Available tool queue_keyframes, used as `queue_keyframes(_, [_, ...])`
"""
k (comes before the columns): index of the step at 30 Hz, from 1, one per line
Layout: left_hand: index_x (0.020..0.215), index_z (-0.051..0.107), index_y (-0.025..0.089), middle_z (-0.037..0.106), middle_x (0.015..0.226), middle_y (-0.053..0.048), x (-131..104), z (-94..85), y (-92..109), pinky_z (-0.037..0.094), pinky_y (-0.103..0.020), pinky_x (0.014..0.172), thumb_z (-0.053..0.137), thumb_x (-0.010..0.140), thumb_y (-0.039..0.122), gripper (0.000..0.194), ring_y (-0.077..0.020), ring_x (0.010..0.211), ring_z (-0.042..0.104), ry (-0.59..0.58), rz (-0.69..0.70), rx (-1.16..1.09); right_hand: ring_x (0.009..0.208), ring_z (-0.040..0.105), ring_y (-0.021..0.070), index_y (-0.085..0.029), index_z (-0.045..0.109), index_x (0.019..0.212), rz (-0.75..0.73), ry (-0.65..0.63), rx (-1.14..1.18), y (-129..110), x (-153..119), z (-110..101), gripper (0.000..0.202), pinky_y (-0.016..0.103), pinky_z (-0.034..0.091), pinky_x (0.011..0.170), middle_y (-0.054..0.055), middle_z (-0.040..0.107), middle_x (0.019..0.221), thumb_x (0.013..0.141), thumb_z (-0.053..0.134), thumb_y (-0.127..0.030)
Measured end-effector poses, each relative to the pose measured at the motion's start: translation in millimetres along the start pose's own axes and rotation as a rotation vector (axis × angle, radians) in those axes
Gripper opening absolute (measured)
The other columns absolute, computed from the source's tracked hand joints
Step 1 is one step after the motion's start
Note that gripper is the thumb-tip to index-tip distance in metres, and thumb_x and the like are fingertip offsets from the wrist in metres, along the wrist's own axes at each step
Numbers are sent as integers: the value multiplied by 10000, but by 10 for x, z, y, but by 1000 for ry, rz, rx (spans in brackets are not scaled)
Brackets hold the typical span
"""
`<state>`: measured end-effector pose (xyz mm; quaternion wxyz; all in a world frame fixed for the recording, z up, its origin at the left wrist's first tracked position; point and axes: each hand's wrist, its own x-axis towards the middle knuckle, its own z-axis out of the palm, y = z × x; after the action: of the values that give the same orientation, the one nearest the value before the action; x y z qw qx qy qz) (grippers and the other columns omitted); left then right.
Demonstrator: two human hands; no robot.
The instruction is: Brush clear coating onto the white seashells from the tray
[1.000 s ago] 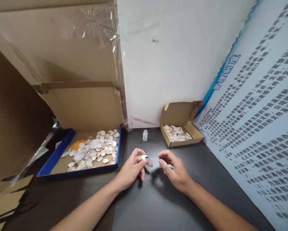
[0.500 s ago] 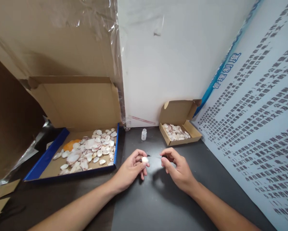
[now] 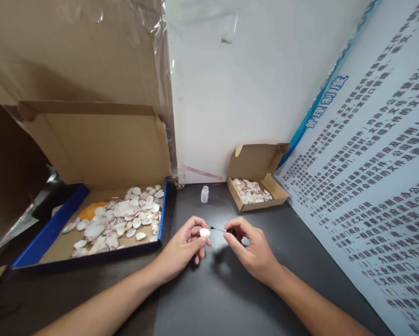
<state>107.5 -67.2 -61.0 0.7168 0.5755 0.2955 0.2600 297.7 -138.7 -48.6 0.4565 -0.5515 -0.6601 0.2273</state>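
Observation:
Between the thumb and fingers of my left hand (image 3: 185, 242) is a small white seashell (image 3: 204, 232), held above the dark table. My right hand (image 3: 252, 242) grips the black cap (image 3: 232, 232) of a thin applicator brush (image 3: 219, 229). The brush points left, and its dark tip is close to the shell's right edge; whether they touch I cannot tell. Behind my hands a small white bottle (image 3: 204, 195) stands upright with no cap on it.
To the left, an open blue-edged cardboard box (image 3: 162, 212) holds many shells (image 3: 125, 210) and an orange piece (image 3: 92, 211). A smaller open cardboard box (image 3: 280, 192) with shells stands at the back right. A white panel (image 3: 206, 93) rises behind, and a printed board (image 3: 363, 186) leans along the right.
The whole view has shifted slightly, so the boxes and bottle appear farther left. My right hand has turned a little, and more of the black cap shows. Both hands keep their holds.

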Motion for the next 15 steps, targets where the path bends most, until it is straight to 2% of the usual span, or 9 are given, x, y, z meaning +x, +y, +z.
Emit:
queue_keyframes(6, [1013,407,206,611,826,14,-1,2,-5,442,-193,457,587,843,354,288,-81,533,571,-12,-13,-25,550,513,111,-194,563,959,1,-71,76,8,-4,-4,141,217,422,539,-16,565,672,948,478,-307])
queue_keyframes(11, [1002,367,228,630,842,13,1,16,-13,433,-193,426,600,846,402,330,-85,493,576,-5,-20,-23,554,506,116,-197,559,950,25,-17,66,7,5,-5,135,220,408,536,-25,543,650,933,508,-321])
queue_keyframes(15, [990,366,225,634,838,8,3,23,-30,425,-194,419,609,839,437,357,-88,492,572,3,-19,3,552,516,112,-200,553,962,29,-54,69,-2,11,-7,155,222,408,545,-15,586,683,958,460,-324])
